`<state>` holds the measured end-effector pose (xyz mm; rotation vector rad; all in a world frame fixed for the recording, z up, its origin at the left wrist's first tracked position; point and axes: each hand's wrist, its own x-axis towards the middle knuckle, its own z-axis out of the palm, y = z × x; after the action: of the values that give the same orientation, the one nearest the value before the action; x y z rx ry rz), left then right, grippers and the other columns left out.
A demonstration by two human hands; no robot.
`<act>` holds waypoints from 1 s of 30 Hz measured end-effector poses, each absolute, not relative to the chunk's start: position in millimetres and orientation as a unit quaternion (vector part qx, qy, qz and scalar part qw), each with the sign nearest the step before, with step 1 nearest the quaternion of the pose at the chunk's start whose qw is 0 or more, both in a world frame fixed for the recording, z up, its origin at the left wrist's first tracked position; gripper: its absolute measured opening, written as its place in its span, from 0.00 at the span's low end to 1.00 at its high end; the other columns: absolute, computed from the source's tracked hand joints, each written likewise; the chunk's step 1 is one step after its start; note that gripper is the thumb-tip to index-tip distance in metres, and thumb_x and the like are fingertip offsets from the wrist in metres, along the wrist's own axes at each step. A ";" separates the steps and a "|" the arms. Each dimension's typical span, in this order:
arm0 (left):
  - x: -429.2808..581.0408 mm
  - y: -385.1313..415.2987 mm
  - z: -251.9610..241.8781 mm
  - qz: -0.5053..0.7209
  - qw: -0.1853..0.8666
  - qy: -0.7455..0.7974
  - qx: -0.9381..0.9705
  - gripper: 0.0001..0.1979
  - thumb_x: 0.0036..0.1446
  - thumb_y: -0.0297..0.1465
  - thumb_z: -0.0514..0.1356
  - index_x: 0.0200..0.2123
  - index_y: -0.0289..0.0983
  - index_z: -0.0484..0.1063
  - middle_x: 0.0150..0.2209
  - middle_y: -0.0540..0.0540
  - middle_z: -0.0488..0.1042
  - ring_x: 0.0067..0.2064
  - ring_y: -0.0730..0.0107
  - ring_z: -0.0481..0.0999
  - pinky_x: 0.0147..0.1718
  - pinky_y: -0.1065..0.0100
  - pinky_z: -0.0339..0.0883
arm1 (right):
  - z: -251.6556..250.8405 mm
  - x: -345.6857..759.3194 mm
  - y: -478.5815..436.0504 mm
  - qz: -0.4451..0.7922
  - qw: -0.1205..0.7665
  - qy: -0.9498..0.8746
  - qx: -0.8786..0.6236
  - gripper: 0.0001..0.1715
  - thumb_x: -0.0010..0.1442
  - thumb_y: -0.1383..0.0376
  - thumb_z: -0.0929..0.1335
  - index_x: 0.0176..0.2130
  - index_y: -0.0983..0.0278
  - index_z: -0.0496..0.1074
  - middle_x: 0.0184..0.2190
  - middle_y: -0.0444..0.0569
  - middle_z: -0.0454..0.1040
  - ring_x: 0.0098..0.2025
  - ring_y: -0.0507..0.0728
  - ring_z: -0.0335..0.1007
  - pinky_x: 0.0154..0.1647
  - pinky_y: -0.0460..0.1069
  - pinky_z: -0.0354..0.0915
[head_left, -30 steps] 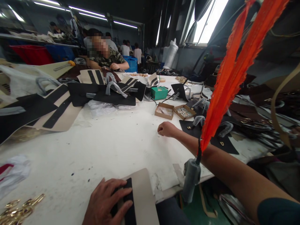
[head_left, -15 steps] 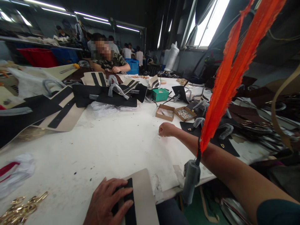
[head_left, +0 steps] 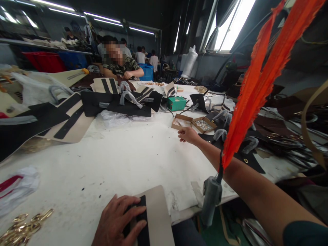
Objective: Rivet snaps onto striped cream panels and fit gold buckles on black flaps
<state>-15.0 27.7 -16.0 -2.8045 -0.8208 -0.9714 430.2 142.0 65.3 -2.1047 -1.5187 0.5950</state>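
My left hand [head_left: 119, 221] lies flat, fingers spread, on a beige panel with a black stripe [head_left: 153, 218] at the near edge of the white table [head_left: 123, 160]. My right hand [head_left: 188, 134] is stretched far out over the table, lifted a little, just short of two small cardboard boxes [head_left: 181, 121] of metal parts. Its fingers are curled together; what they hold, if anything, I cannot make out.
Black and beige cut panels [head_left: 69, 119] pile along the left and back. A green box [head_left: 176, 102] stands behind the cardboard boxes. Gold rings [head_left: 23, 227] lie near left. An orange feather [head_left: 258, 78] in a grey holder [head_left: 211, 198] rises at the table edge. A person [head_left: 120, 63] sits opposite.
My right hand has risen off the table and moved forward toward the cardboard boxes. My left hand stays on the panel.
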 end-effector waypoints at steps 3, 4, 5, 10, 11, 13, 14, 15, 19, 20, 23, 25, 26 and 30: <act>-14.0 27.4 -13.1 -0.325 0.038 -0.267 -0.906 0.15 0.68 0.50 0.64 0.49 0.50 0.81 0.52 0.51 0.83 0.53 0.57 0.81 0.66 0.52 0.63 | 59.5 444.7 148.6 0.194 0.247 -0.542 -0.780 0.12 0.66 0.73 0.69 0.47 0.70 0.81 0.32 0.50 0.83 0.31 0.52 0.80 0.28 0.40 0.67; -14.0 27.3 -12.6 -0.328 0.040 -0.267 -0.906 0.15 0.68 0.51 0.64 0.49 0.50 0.81 0.51 0.51 0.83 0.53 0.58 0.81 0.65 0.53 0.64 | 57.1 447.3 150.7 0.186 0.242 -0.541 -0.783 0.11 0.66 0.73 0.69 0.45 0.70 0.82 0.30 0.49 0.82 0.29 0.52 0.79 0.27 0.41 0.65; -14.4 27.3 -12.6 -0.328 0.041 -0.267 -0.905 0.16 0.68 0.51 0.64 0.49 0.50 0.81 0.51 0.51 0.84 0.53 0.58 0.81 0.64 0.53 0.65 | 54.7 448.7 152.8 0.178 0.237 -0.543 -0.786 0.11 0.65 0.73 0.69 0.43 0.69 0.83 0.28 0.48 0.81 0.28 0.52 0.77 0.26 0.41 0.64; -16.6 27.6 -14.9 -0.321 0.043 -0.271 -0.907 0.15 0.66 0.51 0.66 0.49 0.51 0.82 0.52 0.51 0.84 0.53 0.57 0.82 0.64 0.52 0.69 | 46.6 445.5 162.8 0.137 0.204 -0.558 -0.793 0.10 0.62 0.72 0.71 0.38 0.65 0.85 0.28 0.46 0.82 0.33 0.54 0.76 0.31 0.44 0.62; -16.8 27.6 -14.8 -0.318 0.044 -0.270 -0.908 0.15 0.66 0.50 0.66 0.49 0.51 0.82 0.52 0.51 0.84 0.53 0.57 0.82 0.64 0.52 0.69 | 46.3 444.4 164.7 0.132 0.196 -0.559 -0.795 0.11 0.62 0.72 0.71 0.39 0.65 0.85 0.29 0.46 0.82 0.35 0.55 0.77 0.33 0.45 0.63; -16.7 27.8 -14.1 -0.315 0.050 -0.266 -0.910 0.15 0.66 0.51 0.65 0.49 0.51 0.81 0.52 0.51 0.84 0.54 0.58 0.82 0.63 0.52 0.69 | 46.9 442.5 168.5 0.123 0.178 -0.559 -0.800 0.12 0.63 0.71 0.71 0.41 0.64 0.86 0.33 0.48 0.84 0.39 0.57 0.78 0.35 0.45 0.63; -16.7 27.9 -13.5 -0.316 0.055 -0.263 -0.910 0.15 0.66 0.51 0.65 0.49 0.51 0.81 0.52 0.51 0.84 0.53 0.58 0.82 0.63 0.52 0.69 | 47.6 441.8 170.4 0.120 0.168 -0.559 -0.803 0.12 0.63 0.71 0.71 0.42 0.63 0.86 0.35 0.48 0.84 0.41 0.58 0.78 0.36 0.46 0.64; -16.8 28.1 -12.9 -0.317 0.059 -0.261 -0.910 0.15 0.66 0.51 0.65 0.49 0.52 0.81 0.52 0.51 0.84 0.53 0.58 0.82 0.63 0.52 0.69 | 48.5 441.2 172.3 0.118 0.157 -0.559 -0.806 0.12 0.63 0.70 0.71 0.42 0.63 0.86 0.37 0.48 0.85 0.43 0.59 0.79 0.38 0.46 0.65; -18.3 29.4 -12.3 -0.320 0.078 -0.249 -0.911 0.14 0.67 0.51 0.64 0.48 0.52 0.81 0.50 0.52 0.84 0.52 0.59 0.82 0.61 0.52 0.70 | 53.3 438.6 179.0 0.114 0.106 -0.554 -0.818 0.06 0.66 0.67 0.74 0.43 0.63 0.84 0.44 0.50 0.83 0.48 0.61 0.79 0.46 0.50 0.71; -18.7 30.1 -12.7 -0.319 0.081 -0.247 -0.911 0.14 0.67 0.51 0.64 0.48 0.52 0.81 0.50 0.52 0.84 0.52 0.59 0.83 0.60 0.52 0.71 | 54.5 437.8 180.5 0.115 0.093 -0.551 -0.821 0.07 0.67 0.64 0.75 0.44 0.64 0.83 0.45 0.51 0.83 0.49 0.61 0.78 0.48 0.52 0.73; -19.9 32.9 -15.7 -0.316 0.089 -0.247 -0.912 0.15 0.66 0.51 0.65 0.48 0.52 0.82 0.50 0.52 0.84 0.52 0.58 0.83 0.58 0.53 0.73 | 58.1 435.0 184.4 0.121 0.058 -0.542 -0.830 0.14 0.72 0.57 0.74 0.49 0.66 0.79 0.48 0.52 0.80 0.49 0.60 0.79 0.52 0.58 0.76; -20.9 34.8 -18.7 -0.320 0.090 -0.242 -0.911 0.15 0.64 0.51 0.66 0.48 0.52 0.82 0.50 0.52 0.84 0.51 0.58 0.83 0.57 0.54 0.74 | 60.0 433.5 186.7 0.124 0.042 -0.535 -0.835 0.16 0.73 0.56 0.73 0.51 0.66 0.78 0.49 0.52 0.79 0.49 0.60 0.79 0.53 0.59 0.77; -21.4 35.5 -20.1 -0.324 0.090 -0.237 -0.912 0.15 0.64 0.51 0.66 0.48 0.52 0.82 0.50 0.52 0.84 0.51 0.58 0.83 0.57 0.54 0.74 | 60.8 433.0 187.6 0.125 0.037 -0.532 -0.837 0.16 0.73 0.56 0.73 0.51 0.66 0.78 0.50 0.52 0.79 0.50 0.60 0.79 0.53 0.59 0.77; -22.1 35.2 -20.9 -0.321 0.092 -0.235 -0.913 0.16 0.63 0.51 0.68 0.49 0.52 0.81 0.50 0.52 0.84 0.51 0.58 0.83 0.56 0.53 0.74 | 62.6 435.6 186.4 0.137 0.036 -0.527 -0.838 0.15 0.74 0.56 0.73 0.51 0.65 0.78 0.49 0.52 0.80 0.47 0.59 0.79 0.50 0.57 0.78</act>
<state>-22.1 35.2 -20.9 -2.7115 -0.6985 -0.9522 435.6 186.4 62.6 -2.5741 -1.6199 0.4220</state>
